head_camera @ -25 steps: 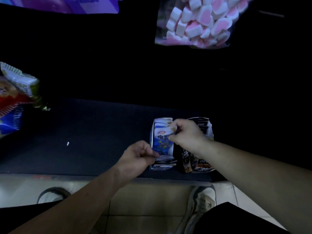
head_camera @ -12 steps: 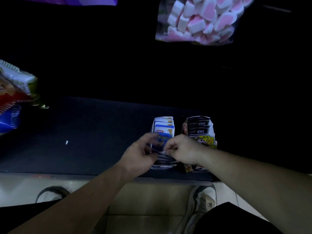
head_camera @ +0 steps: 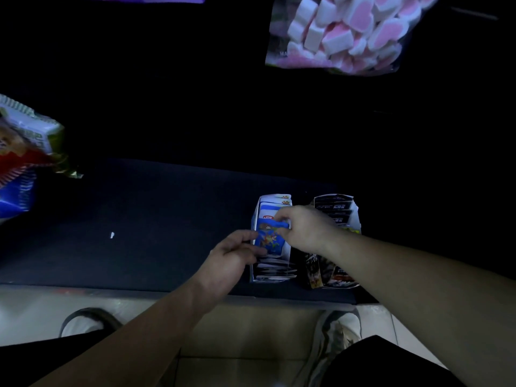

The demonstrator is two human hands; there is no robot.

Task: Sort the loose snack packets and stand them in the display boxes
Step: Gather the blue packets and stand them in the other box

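Near edge: floor and two shoes showing below, both forearms reaching in over the dark shelf (head_camera: pixel 145 219).

Left hand (head_camera: pixel 233 256) is sitting at the left wall of the blue box (head_camera: pixel 258 276), fingers curled and touching there. Can't tell whether it is gripping the wall or a packet edge.

Right hand (head_camera: pixel 305 230) is pinching the top edge of a blue packet (head_camera: pixel 268 239) between thumb and fingertips, fingers otherwise closed in. The packet is standing tilted in the middle of the blue box, with more packets lying flatter in front of it and upright ones behind.

Dark box (head_camera: pixel 336 276) is sitting just right of the blue box, partly under the right wrist, dark packets standing in it.

Risks, judging:
- tilted packet slipping down flat onto the near ones if released early
- right wrist nudging the dark box or its packets while pushing in
- light card box sliding or tipping if the left hand isn't bracing it

Far: snack bags (head_camera: pixel 25 157) hanging at left, marshmallow bag (head_camera: pixel 343 32) at far right.
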